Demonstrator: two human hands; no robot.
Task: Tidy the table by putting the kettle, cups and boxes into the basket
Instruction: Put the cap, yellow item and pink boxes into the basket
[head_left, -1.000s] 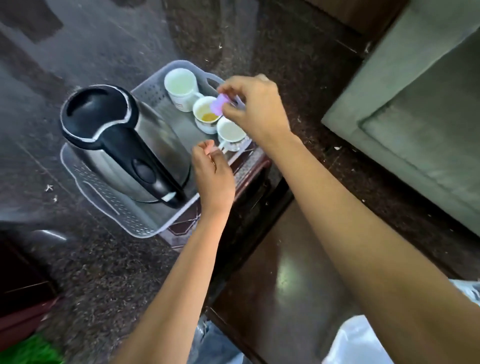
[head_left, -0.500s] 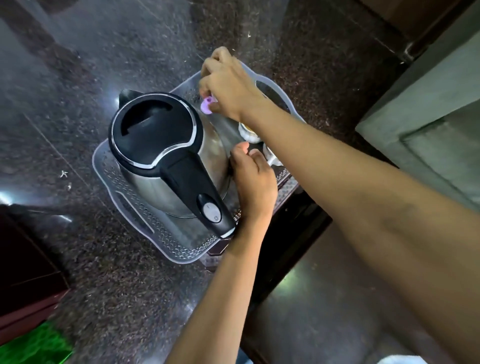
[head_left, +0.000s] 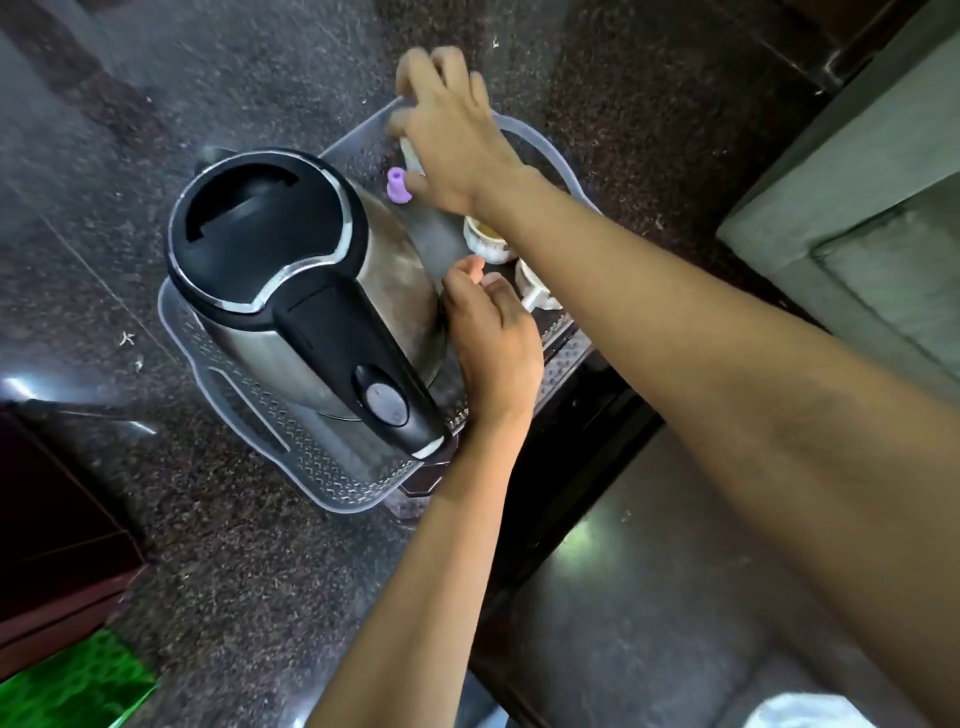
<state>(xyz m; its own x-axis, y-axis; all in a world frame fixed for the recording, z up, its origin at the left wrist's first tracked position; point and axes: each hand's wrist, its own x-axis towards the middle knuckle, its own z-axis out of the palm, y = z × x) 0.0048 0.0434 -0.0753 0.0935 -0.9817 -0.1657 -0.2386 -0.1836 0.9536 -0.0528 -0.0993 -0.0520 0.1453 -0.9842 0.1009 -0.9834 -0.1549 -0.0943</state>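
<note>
A steel kettle (head_left: 291, 291) with a black lid and handle stands in the left half of a translucent grey basket (head_left: 208, 364). Two white cups (head_left: 488, 239) (head_left: 530, 285) sit at the basket's right side, partly under my right forearm. A third white cup (head_left: 410, 153) peeks out beneath my right hand (head_left: 457, 135), which hovers over the basket's far end with fingers spread and blurred. A small purple piece (head_left: 397, 186) stands upright at that thumb. My left hand (head_left: 493, 338) rests loosely curled against the kettle's right side, near a cup handle, holding nothing visible.
The basket sits on dark speckled stone, overhanging a dark glossy table (head_left: 623, 597). A grey-green sofa (head_left: 857, 182) fills the right edge. Dark wooden furniture (head_left: 52, 519) and something green (head_left: 67, 680) lie at the lower left.
My right hand carried the purple piece from above the cups to the basket's far end, and its fingers have spread. The view shifted so the kettle sits more centrally. My left hand barely moved.
</note>
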